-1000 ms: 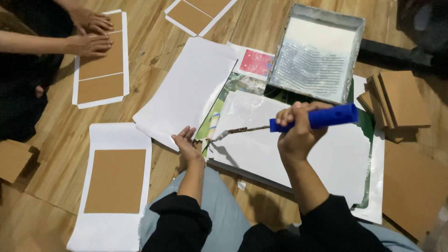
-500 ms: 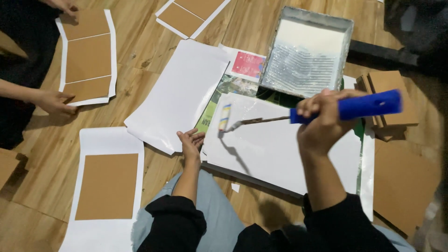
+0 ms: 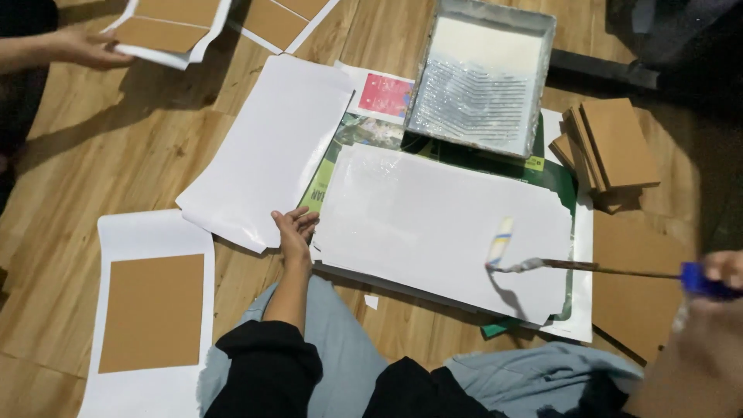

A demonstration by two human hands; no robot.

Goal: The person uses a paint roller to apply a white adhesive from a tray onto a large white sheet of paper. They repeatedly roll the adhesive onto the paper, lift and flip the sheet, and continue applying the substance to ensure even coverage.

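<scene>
Two hands work the big white sheet (image 3: 441,224) on the floor: my left hand (image 3: 294,232) lies flat and open on its near-left corner, and my right hand (image 3: 716,271), blurred at the frame edge, has its grip clamped on the blue handle of the small roller (image 3: 501,246) over the sheet's right part. I judge that the lightly pinned sheet could skid or crease under a hard stroke, and a wet roller could drip near the cardboard stack (image 3: 611,147).

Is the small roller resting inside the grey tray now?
No, the roller is on the white sheet, held by the right hand, apart from the tray.
</scene>
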